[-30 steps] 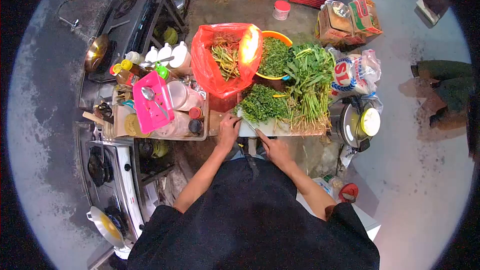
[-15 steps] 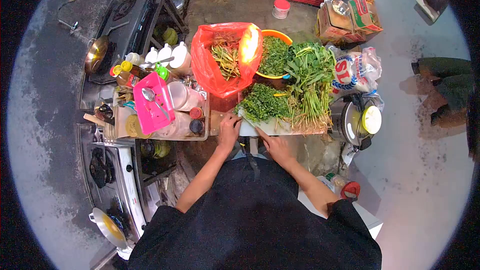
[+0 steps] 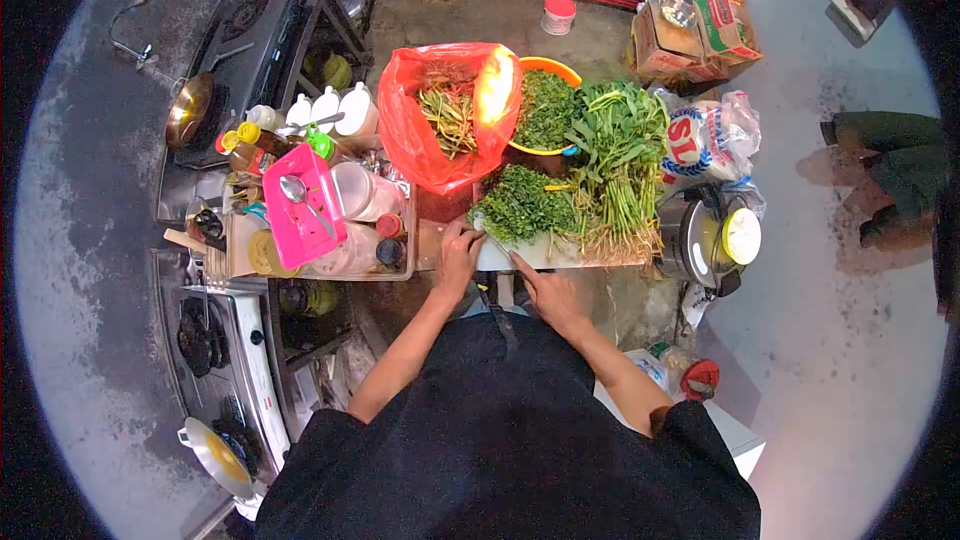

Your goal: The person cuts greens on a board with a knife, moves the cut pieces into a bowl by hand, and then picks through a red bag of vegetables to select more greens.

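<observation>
My right hand [image 3: 553, 297] is closed around a knife [image 3: 496, 241] at the front edge of the white cutting board [image 3: 545, 255]. The blade slants up and left, its tip beside a pile of chopped green leaves [image 3: 524, 205]. My left hand [image 3: 459, 252] is at the board's left end, fingers bunched close to the blade tip; whatever they hold, if anything, is too small to make out. Long-stemmed leafy greens [image 3: 618, 170] with pale root ends lie across the board's right side. Behind the pile, an orange basin [image 3: 567, 71] contains more chopped greens.
A red plastic bag [image 3: 403, 140] with stems stands behind my left hand. To the left are a pink tray [image 3: 290, 210] with a spoon, and several bottles and jars. A lidded pot [image 3: 690, 245] and a plastic sack [image 3: 712, 135] stand right. Stoves with pans line the left side.
The whole view has shifted very slightly. Both hands and the knife keep nearly the same place at the board, and the greens look unchanged.
</observation>
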`<state>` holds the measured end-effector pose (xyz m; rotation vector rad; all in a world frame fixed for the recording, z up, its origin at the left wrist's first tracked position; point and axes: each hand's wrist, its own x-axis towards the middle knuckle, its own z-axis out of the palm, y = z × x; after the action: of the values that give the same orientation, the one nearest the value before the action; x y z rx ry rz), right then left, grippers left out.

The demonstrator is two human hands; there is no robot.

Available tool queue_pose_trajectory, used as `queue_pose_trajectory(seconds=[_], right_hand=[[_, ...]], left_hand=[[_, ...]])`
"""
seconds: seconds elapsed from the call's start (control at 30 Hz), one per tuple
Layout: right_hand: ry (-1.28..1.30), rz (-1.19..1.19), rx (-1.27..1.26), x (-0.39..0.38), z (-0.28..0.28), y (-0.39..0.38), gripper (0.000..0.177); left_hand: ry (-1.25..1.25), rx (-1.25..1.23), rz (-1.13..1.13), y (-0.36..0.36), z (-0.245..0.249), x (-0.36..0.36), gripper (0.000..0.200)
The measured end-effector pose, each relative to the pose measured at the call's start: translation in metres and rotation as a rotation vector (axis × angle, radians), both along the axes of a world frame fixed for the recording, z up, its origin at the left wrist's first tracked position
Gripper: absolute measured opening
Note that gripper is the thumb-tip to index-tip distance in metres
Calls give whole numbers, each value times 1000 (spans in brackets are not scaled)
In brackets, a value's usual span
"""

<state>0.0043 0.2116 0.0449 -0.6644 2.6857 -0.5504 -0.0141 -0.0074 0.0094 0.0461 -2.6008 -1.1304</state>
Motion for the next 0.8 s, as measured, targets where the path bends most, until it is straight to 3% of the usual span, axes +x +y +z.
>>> queue_pose_trajectory(seconds=[0.37, 0.6, 0.8], right_hand=[[63, -30, -44, -6, -35, -15, 69], [31, 23, 88, -2, -23, 6, 70], [104, 2, -42, 0, -11, 6, 66]], left_hand=[[-52, 32, -65, -2, -12, 6, 14], [39, -26, -47, -5, -7, 1, 13], [-93, 3, -49, -1, 2, 2, 15]])
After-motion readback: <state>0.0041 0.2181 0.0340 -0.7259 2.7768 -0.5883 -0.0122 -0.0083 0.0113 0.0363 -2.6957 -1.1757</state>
